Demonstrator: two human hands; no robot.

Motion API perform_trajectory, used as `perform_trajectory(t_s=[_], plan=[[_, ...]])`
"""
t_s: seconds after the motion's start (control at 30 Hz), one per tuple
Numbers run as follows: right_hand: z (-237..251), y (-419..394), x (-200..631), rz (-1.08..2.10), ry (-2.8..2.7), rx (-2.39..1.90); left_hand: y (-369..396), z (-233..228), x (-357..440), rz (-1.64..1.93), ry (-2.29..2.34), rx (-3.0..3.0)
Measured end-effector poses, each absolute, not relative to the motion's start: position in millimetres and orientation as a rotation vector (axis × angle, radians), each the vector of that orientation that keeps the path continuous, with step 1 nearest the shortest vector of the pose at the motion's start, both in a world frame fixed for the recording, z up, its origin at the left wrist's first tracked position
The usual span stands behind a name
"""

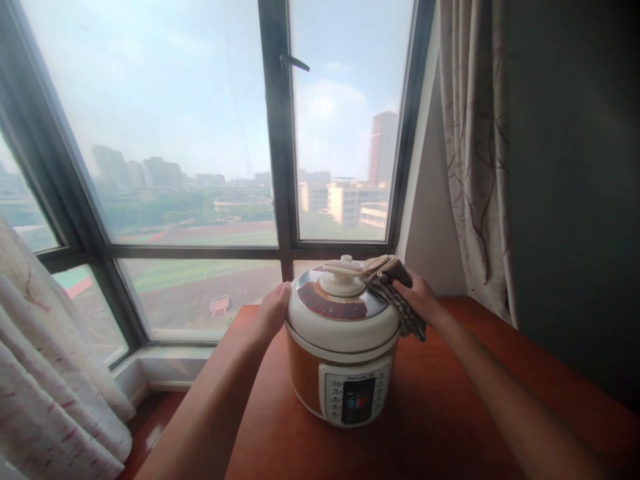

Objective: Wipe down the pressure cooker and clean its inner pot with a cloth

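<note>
An electric pressure cooker (345, 340) with a white lid and an orange-brown body stands upright on a reddish-brown wooden table (440, 400). Its control panel (356, 395) faces me. On top, the lid handle (343, 268) rises from a shiny disc with a dark brown band. My left hand (275, 307) is closed against the left side of the lid, its fingertips hidden behind the rim. In my right hand (414, 293) is a folded brown-and-beige cloth (393, 287), pressed on the right side of the lid, with a loose end hanging down over the edge.
Behind the table is a large dark-framed window (280, 133) with a handle (295, 63). Patterned curtains hang at the left (55, 387) and right (477, 153). A dark wall (575, 187) stands on the right. A low white sill (170, 365) runs beneath the window.
</note>
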State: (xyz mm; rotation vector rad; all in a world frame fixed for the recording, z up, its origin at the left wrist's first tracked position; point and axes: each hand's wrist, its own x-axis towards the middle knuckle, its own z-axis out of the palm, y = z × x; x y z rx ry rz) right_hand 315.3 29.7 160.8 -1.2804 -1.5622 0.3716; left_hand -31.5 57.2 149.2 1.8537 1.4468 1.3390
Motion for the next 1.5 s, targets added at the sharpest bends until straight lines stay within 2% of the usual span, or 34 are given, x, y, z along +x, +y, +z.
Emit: perform_trajectory(t_s=[0.17, 0.37, 0.53, 0.67, 0.77, 0.9, 1.13, 1.27, 1.5], plan=[[169.0, 14.6, 303.8, 0.320, -1.597, -1.286, 56.6, 149.4, -31.5, 1.320, 1.439, 1.872], [169.9, -35.8, 273.7, 0.111, -1.797, -1.015, 54.2, 150.6, -30.6, 1.328, 1.410, 1.878], [155.0, -72.9, 249.2, -0.132, -2.018, -0.823, 57.2, 148.0, -31.9, 1.327, 1.424, 1.872], [139.3, -66.7, 254.2, -0.209, -1.951, -0.773, 58.1, 147.1, -33.1, 1.327, 1.409, 1.874], [135.0, -49.6, 262.8, -0.119, -1.770, -0.833, 56.0, 148.6, -32.5, 1.337, 1.362, 1.886], [148.4, -25.7, 273.2, 0.101, -1.467, -1.145, 52.1, 150.4, -30.4, 1.399, 1.285, 1.840], [205.0, 47.2, 283.8, 0.260, -1.547, -1.493, 51.1, 149.3, -28.7, 1.388, 1.133, 1.813], [224.7, 97.3, 264.3, 0.302, -1.587, -1.501, 48.8, 151.2, -28.5, 1.390, 1.162, 1.843], [252.3, 126.4, 225.0, 0.562, -2.154, -1.250, 44.6, 154.9, -28.8, 1.365, 1.154, 1.860]])
